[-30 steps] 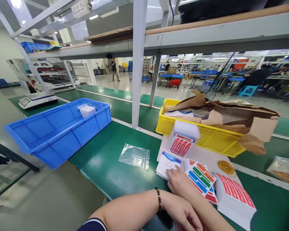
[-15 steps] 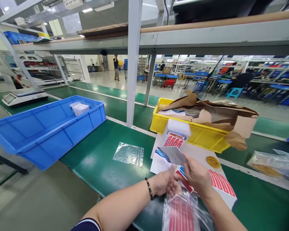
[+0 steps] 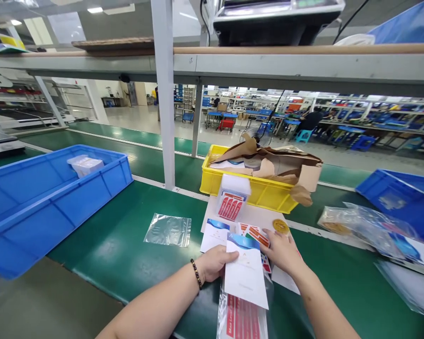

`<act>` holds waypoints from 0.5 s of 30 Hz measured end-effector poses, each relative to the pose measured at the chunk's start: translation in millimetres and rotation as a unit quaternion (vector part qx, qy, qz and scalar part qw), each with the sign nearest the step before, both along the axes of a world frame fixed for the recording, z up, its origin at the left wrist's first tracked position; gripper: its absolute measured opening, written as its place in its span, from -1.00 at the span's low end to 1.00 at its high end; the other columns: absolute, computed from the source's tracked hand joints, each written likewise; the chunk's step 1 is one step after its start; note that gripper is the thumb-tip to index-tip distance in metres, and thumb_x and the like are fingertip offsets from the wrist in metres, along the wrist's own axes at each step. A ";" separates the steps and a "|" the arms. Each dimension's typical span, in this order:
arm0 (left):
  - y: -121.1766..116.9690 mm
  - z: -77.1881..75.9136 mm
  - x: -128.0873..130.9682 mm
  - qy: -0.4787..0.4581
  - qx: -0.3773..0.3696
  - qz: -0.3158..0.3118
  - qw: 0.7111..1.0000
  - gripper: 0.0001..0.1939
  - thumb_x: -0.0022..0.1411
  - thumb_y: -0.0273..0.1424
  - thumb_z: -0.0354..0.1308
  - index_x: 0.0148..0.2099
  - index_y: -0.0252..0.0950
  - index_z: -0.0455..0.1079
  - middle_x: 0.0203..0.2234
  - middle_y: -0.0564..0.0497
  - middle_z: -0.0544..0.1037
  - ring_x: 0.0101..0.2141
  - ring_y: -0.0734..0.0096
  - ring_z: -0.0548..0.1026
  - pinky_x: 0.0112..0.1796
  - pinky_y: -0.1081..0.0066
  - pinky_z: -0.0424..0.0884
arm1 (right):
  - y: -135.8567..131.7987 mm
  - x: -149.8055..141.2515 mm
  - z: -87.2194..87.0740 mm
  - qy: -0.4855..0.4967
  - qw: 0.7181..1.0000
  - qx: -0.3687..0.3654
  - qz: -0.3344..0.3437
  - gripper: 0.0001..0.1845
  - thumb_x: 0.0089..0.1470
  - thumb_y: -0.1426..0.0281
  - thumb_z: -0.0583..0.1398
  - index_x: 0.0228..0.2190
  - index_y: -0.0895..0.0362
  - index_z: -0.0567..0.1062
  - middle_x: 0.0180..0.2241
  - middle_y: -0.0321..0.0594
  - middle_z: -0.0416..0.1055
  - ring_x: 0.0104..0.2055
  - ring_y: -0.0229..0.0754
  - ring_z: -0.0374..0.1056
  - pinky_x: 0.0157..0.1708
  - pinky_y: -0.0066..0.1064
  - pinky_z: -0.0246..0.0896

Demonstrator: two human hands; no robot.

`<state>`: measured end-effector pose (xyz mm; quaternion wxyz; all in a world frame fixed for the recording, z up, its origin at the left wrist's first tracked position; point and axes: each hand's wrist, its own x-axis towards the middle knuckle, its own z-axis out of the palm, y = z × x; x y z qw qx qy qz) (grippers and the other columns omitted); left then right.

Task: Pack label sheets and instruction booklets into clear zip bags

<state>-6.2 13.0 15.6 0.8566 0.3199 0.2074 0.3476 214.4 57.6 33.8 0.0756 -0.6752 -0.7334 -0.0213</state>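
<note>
My left hand [image 3: 217,263] grips a white leaflet [image 3: 246,278] with a blue wave on top, its thumb over the left edge. My right hand [image 3: 282,252] lies over a pile of orange-and-white label cards [image 3: 256,234], fingers stretched out and touching them. Under the leaflet is a clear plastic bag [image 3: 242,320] holding red-and-white printed strips. Another blue-topped leaflet [image 3: 214,234] lies left of the labels. Behind it stands a clear box [image 3: 233,197] with red-printed labels in it. A clear zip bag [image 3: 168,230] lies flat to the left.
A blue bin [image 3: 92,202] holds a wrapped white pack at left. The yellow bin [image 3: 263,193] behind my hands has torn brown paper. Yellow rubber bands [image 3: 280,226] lie on the white sheet. At right are plastic bags [image 3: 360,226] and another blue bin [image 3: 406,197]. A shelf post [image 3: 164,94] rises ahead.
The leaflet was tilted in my right hand; now my left hand holds it, face up and lower. My right hand has come to the label cards. The view has turned right.
</note>
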 end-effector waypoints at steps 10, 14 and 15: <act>3.5 -9.2 1.9 0.017 -0.024 0.001 1.000 -0.60 -0.11 -0.27 0.23 -0.28 -0.52 0.41 -0.42 -0.23 0.52 -0.42 0.28 0.49 -0.24 0.29 0.30 | -0.8 10.2 5.3 0.109 0.993 0.040 0.004 -0.76 0.03 0.36 -0.02 -0.43 0.16 0.41 -0.40 -0.14 0.39 -0.30 -0.15 0.31 -0.28 -0.36 0.16; 2.5 -13.6 3.6 0.050 -0.042 0.004 0.998 -0.63 -0.14 -0.30 0.25 -0.30 -0.51 0.41 -0.42 -0.21 0.52 -0.42 0.28 0.48 -0.25 0.27 0.31 | -14.4 28.9 20.3 0.396 0.905 0.129 -0.086 -0.72 0.03 0.22 0.02 -0.30 0.14 0.37 -0.62 -0.32 0.33 -0.60 -0.28 0.26 -0.56 -0.46 0.20; 2.5 -14.3 4.0 0.054 -0.049 0.007 0.997 -0.63 -0.14 -0.30 0.24 -0.31 -0.51 0.41 -0.42 -0.21 0.52 -0.42 0.27 0.48 -0.25 0.26 0.31 | -19.2 31.5 23.9 0.492 0.852 0.149 -0.102 -0.71 -0.02 0.20 0.08 -0.29 0.13 0.37 -0.67 -0.36 0.30 -0.66 -0.31 0.21 -0.62 -0.48 0.18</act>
